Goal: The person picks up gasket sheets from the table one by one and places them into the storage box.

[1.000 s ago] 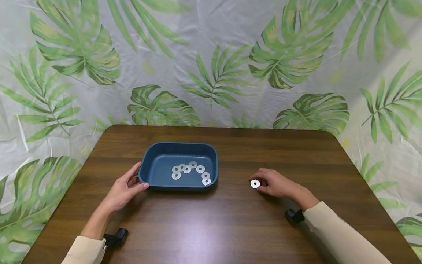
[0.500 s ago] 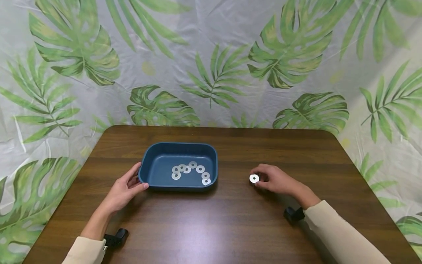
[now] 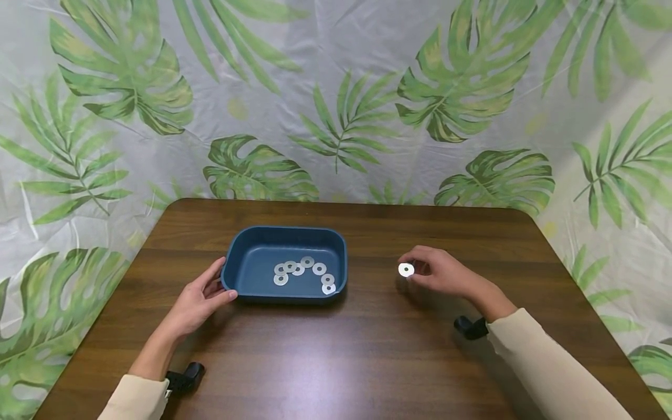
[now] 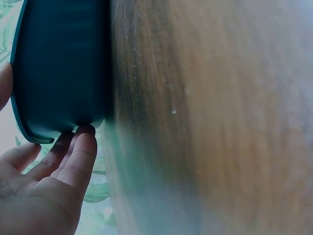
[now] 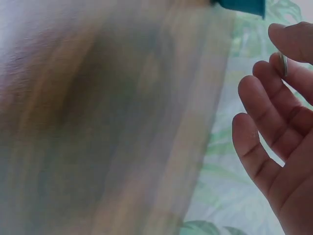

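In the head view a blue rectangular tray (image 3: 283, 296) stands on the left half of the table. My left hand (image 3: 194, 303) grips its left end, thumb at the front corner and fingers against the side wall; the left wrist view shows the fingertips (image 4: 85, 137) on that wall. Inside the tray lie several flat metal washers (image 3: 307, 262), some overlapping. To the right, my right hand (image 3: 443, 271) pinches one washer (image 3: 406, 269) between thumb and index finger, its face toward the camera. In the right wrist view that washer shows edge-on, with the other fingers spread loosely.
The brown wooden table (image 3: 315, 361) reaches back to a grey curtain (image 3: 336, 87) with green leaf prints. Black straps with small devices sit on both wrists, the left device (image 3: 186, 378) close to the tabletop.
My right hand has moved away from the front of the table, carrying the washer with it and lifting it slightly. The left hand and the tray have stayed in place.
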A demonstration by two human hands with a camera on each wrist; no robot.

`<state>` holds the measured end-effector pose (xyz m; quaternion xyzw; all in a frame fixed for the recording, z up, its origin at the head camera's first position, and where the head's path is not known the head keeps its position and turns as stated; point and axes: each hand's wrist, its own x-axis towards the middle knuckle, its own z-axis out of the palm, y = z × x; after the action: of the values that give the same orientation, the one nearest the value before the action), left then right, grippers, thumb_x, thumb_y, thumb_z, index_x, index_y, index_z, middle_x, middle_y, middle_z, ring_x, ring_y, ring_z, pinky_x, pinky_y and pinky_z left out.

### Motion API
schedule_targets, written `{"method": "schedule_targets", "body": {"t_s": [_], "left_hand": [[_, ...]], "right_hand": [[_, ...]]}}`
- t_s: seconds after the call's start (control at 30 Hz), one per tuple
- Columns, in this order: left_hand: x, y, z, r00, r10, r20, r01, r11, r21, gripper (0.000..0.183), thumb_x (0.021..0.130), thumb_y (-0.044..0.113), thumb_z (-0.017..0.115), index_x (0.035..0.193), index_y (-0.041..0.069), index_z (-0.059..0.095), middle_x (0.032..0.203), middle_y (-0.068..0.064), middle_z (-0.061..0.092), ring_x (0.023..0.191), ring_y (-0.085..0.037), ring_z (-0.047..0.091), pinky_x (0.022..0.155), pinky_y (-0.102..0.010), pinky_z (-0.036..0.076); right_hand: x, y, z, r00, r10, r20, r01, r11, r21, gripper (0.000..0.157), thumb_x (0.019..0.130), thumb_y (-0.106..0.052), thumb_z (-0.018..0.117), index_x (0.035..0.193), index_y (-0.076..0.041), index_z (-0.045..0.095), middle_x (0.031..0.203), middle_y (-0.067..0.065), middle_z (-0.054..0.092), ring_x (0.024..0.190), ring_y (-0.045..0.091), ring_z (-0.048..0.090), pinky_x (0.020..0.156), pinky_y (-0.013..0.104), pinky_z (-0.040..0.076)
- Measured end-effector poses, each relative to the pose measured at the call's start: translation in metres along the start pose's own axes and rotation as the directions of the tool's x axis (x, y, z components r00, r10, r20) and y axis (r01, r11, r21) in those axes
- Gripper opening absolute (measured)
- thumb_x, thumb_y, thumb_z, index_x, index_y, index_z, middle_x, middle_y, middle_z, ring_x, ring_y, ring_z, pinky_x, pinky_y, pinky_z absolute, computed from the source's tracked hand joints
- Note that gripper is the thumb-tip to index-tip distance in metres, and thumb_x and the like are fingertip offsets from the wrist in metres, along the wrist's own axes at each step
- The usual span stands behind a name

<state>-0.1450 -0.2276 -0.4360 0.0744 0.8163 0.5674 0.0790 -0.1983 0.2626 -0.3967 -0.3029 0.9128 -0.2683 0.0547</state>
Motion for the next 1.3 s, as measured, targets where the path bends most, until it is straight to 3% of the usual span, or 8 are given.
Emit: {"method": "schedule_targets", "body": {"t_s": [0.43, 0.77, 1.13, 1.3], "left_hand": [[0.000, -0.001, 0.001, 1.000, -0.001, 0.001, 0.001, 1.000, 0.003, 0.079, 0.086, 0.024, 0.064, 0.148, 0.011, 0.015, 0.146, -0.023, 0.029, 0.124, -0.039, 0.043, 0.083, -0.010, 0.047], [-0.001, -0.001, -0.001, 1.000, -0.002, 0.003, 0.002, 1.000, -0.012, 0.079, 0.087, 0.023, 0.063, 0.148, 0.013, 0.015, 0.146, -0.024, 0.029, 0.125, -0.039, 0.041, 0.082, -0.008, 0.045], [-0.001, -0.002, -0.001, 1.000, 0.008, 0.005, -0.008, 1.000, 0.005, 0.079, 0.087, 0.023, 0.063, 0.148, 0.013, 0.015, 0.147, -0.023, 0.028, 0.126, -0.038, 0.041, 0.083, -0.007, 0.044], [0.000, -0.002, -0.001, 1.000, 0.010, 0.004, -0.010, 1.000, 0.017, 0.078, 0.087, 0.024, 0.063, 0.148, 0.013, 0.016, 0.147, -0.023, 0.029, 0.125, -0.038, 0.042, 0.082, -0.007, 0.044]], "right_hand": [[0.009, -0.021, -0.019, 0.999, -0.045, -0.022, 0.046, 0.998, 0.033, 0.035, 0.082, -0.013, 0.068, 0.114, -0.018, 0.059, 0.104, -0.003, 0.061, 0.087, 0.011, 0.058, 0.072, 0.027, 0.054], [0.034, -0.056, -0.026, 0.995, -0.101, 0.005, 0.101, 0.995, 0.027, 0.032, 0.083, -0.016, 0.067, 0.114, -0.018, 0.059, 0.104, -0.004, 0.059, 0.087, 0.007, 0.055, 0.074, 0.031, 0.054], [0.059, -0.087, -0.028, 0.974, -0.211, 0.077, 0.219, 0.969, -0.116, 0.028, 0.085, -0.017, 0.065, 0.113, -0.018, 0.061, 0.106, -0.006, 0.058, 0.090, 0.005, 0.056, 0.076, 0.030, 0.053], [0.071, -0.099, -0.025, 0.968, -0.226, 0.111, 0.239, 0.963, -0.123, 0.028, 0.085, -0.017, 0.063, 0.114, -0.016, 0.061, 0.106, -0.005, 0.058, 0.091, 0.007, 0.056, 0.077, 0.030, 0.052]]}}
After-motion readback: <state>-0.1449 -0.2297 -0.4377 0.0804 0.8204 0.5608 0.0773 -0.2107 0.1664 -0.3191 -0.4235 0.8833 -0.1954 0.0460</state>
